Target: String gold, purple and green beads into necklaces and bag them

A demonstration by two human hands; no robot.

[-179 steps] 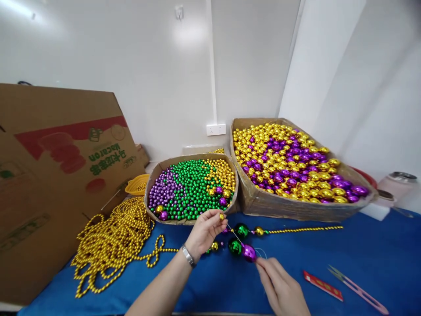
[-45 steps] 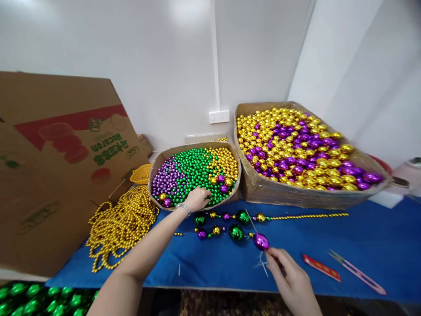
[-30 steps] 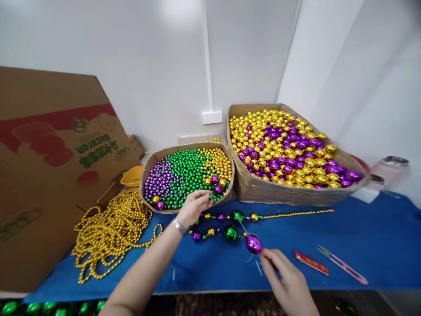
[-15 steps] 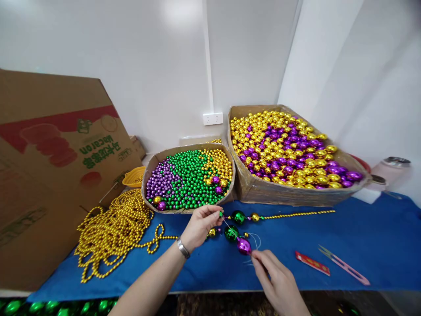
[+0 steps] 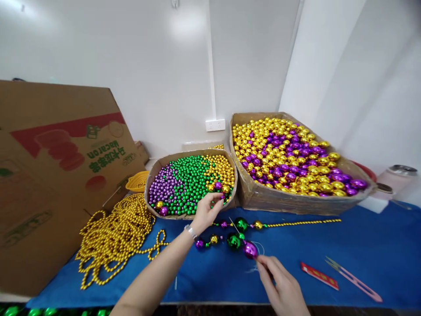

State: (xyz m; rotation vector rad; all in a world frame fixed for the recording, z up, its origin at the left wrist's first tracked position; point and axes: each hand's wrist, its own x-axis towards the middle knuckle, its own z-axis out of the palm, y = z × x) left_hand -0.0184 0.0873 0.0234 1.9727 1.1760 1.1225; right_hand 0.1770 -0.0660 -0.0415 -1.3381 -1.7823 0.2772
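Note:
My left hand (image 5: 208, 211) reaches over the front right of the smaller bead box (image 5: 192, 217). Its thumb and fingertips pinch at a shiny purple bead (image 5: 222, 196) there. In my right hand (image 5: 281, 281), thumb and forefinger are closed on the lower end of a thin needle (image 5: 234, 224). A small green bead (image 5: 241, 236) and a large purple bead (image 5: 250, 249) sit threaded on it, the purple one against my fingertips. White thread (image 5: 259, 247) loops beside them. Just left lies a large green bead (image 5: 233, 241), with a gold bead (image 5: 214, 239) and smaller ones further along.
A larger box (image 5: 279, 199) of gold and purple beads stands back right. Gold bead strands (image 5: 115, 237) heap at left by a tall carton (image 5: 62, 184). Pink thread snips (image 5: 358, 283) and a red packet (image 5: 319, 276) lie on the blue cloth (image 5: 223, 281) at right.
The small green bead has gone from my left fingertips onto the needle. My left hand has moved up to the smaller box. My right hand keeps its hold.

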